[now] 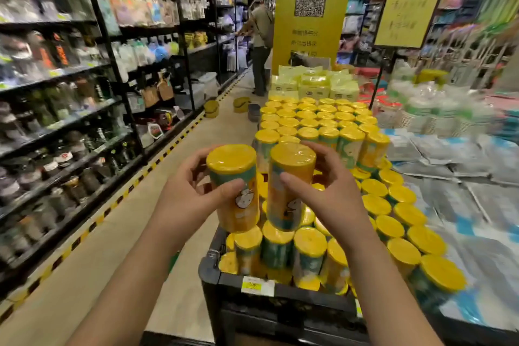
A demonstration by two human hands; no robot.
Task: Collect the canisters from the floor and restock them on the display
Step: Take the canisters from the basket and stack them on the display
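Canisters (232, 159) (292, 156) in L grip (191, 196), R grip (331, 199)

Shop aisle, beige floor (92, 255), black stocked shelves (56, 109), yellow pillar (311, 8)

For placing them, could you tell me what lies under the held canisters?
Yellow-lidded canisters on the black display stand below the two held canisters; the spot directly beneath is hidden.

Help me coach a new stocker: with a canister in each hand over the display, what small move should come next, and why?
Probably lower both onto the display. The left hand grips the left canister and the right hand the right canister, both upright. They are above what seems a lower spot between the near row and the taller stack.
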